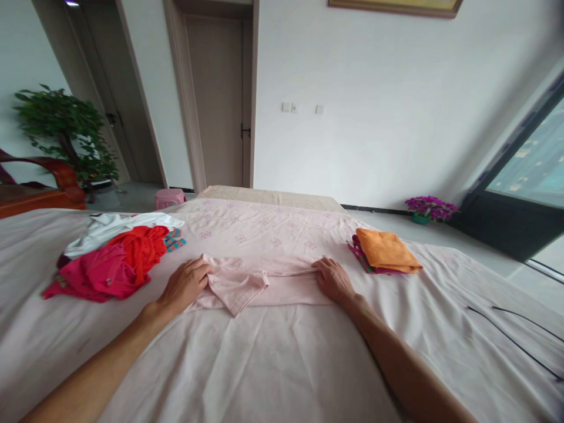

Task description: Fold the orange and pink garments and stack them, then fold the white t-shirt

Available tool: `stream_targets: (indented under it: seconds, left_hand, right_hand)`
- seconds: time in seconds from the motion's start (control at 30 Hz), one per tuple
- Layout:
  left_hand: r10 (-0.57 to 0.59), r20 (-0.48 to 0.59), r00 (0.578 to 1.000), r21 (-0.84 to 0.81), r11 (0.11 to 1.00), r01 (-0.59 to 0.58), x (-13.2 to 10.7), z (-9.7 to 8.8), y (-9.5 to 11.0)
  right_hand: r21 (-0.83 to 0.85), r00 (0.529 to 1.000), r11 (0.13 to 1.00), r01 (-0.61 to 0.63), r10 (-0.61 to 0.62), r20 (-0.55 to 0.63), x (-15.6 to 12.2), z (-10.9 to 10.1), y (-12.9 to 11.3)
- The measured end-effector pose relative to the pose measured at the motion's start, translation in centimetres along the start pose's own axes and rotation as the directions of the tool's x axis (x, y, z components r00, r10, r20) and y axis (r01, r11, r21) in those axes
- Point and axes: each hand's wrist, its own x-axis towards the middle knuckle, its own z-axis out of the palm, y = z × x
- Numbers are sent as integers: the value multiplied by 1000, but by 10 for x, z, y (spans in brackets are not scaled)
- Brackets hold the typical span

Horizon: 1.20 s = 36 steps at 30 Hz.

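Note:
A pale pink short-sleeved shirt (291, 288) lies across the bed in a long folded strip, one sleeve hanging toward me in a point. At its left end my left hand (187, 285) is closed on the cloth, fingers curled over the edge near the shoulder. My right hand (335, 281) pinches the upper edge at the other end, its fingertips on the fabric. The undersides of both hands and their thumbs are largely hidden.
Left of the shirt is a loose heap with a white garment (110, 226), a red one (143, 249) and a crimson one (99, 273). To the right, a folded orange cloth (388, 249) rests on darker folded fabric. Black cords (511, 341) cross the pale sheet (264, 370).

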Motion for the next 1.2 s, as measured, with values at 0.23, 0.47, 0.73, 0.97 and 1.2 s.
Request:
stream_targets:
  seconds: [0.23, 0.47, 0.73, 0.97, 1.2]
  left_hand:
    - [-154, -69, 986, -37, 988, 152, 23, -7, 8]
    - [-257, -95, 962, -259, 939, 226, 48, -5, -1]
    - [-479, -16, 878, -808, 523, 270, 80, -5, -19]
    - [-512, -11, 859, -867, 432, 247, 107, -10, -18]
    - [-453, -2, 892, -832, 496, 250, 92, -13, -23]
  right_hand:
    - [33, 964, 964, 265, -265, -14, 16, -20, -82]
    - [74, 960, 962, 261, -267, 80, 58, 8, -127]
    - [395, 996, 916, -71, 43, 80, 103, 3, -119]
    - [507, 984, 844, -174, 171, 54, 133, 3, -115]
    - [547, 995, 832, -97, 77, 60, 115, 1, -112]
